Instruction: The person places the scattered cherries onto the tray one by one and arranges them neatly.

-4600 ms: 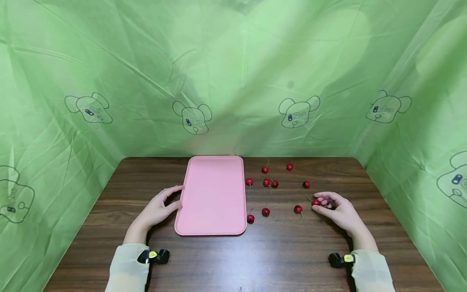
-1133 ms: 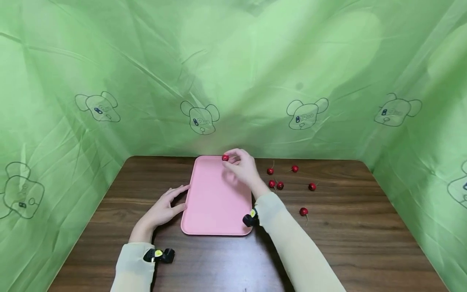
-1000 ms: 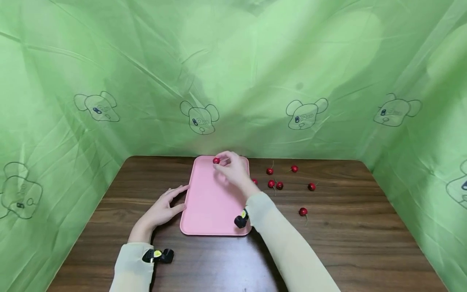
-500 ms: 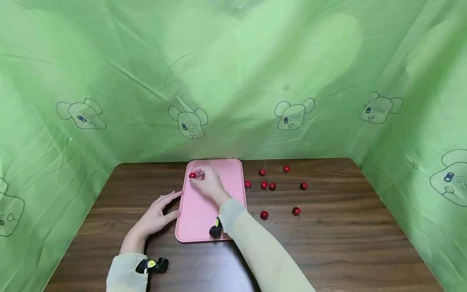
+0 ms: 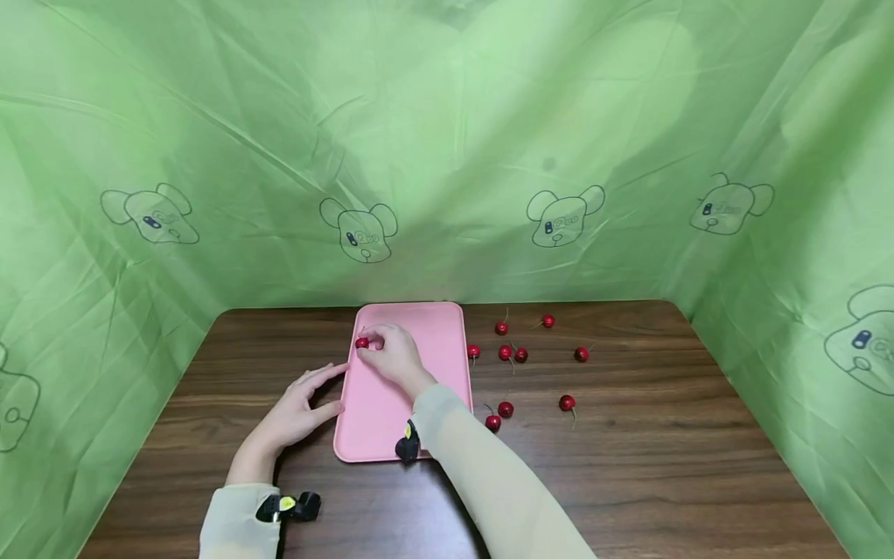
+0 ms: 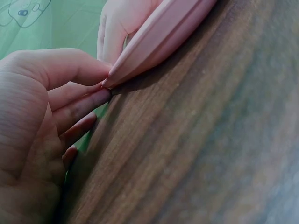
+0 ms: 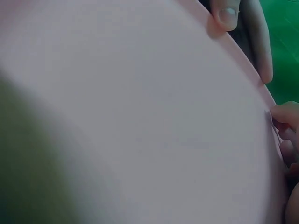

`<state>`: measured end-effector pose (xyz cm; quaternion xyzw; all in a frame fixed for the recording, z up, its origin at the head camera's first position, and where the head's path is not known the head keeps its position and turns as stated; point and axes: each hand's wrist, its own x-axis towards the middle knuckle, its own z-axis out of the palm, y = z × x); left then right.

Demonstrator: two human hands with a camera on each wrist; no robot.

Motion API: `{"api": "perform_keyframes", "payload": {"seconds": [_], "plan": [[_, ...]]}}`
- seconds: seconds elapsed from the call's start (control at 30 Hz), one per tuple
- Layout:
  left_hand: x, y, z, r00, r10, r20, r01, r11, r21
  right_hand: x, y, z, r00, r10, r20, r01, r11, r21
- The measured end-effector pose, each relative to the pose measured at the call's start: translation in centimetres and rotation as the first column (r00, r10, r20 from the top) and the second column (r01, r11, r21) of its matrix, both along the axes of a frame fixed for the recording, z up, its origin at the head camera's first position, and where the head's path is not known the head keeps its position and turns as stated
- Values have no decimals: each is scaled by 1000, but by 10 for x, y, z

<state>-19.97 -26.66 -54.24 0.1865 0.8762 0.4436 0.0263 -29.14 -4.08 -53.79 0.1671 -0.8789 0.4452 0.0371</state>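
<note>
Nearest me, my left hand (image 5: 293, 415) lies flat on the wooden table (image 5: 628, 481), fingers straight, thumb and fingertips touching the left rim of the pink tray (image 5: 380, 419). Further in, my right hand (image 5: 393, 353) pinches a red cherry (image 5: 362, 342) over the tray's far-left corner. More cherries (image 5: 505, 408) lie scattered right of the tray — beyond, a green sheet (image 5: 447, 140) printed with cartoon bear heads; no readable writing.

Red cherry (image 5: 362, 342) over pink tray (image 5: 440, 341)
</note>
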Motion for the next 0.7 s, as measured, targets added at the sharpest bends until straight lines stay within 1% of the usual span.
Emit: {"api": "perform_keyframes", "payload": {"seconds": [0.27, 0.4, 0.6, 0.7], "plan": [[-2, -1, 1, 1000, -12, -10, 12, 1000, 12, 0, 2, 0, 1000, 9, -14, -9, 1000, -3], [-1, -2, 0, 1000, -8, -11, 8, 1000, 13, 0, 3, 0, 1000, 23, 4, -22, 1000, -16], [0, -1, 1, 1000, -6, 3, 6, 1000, 26, 0, 6, 1, 999, 29, 46, -25, 997, -71], [0, -1, 0, 1000, -9, 8, 8, 999, 34, 1, 7, 0, 998, 32, 59, -27, 996, -82]]}}
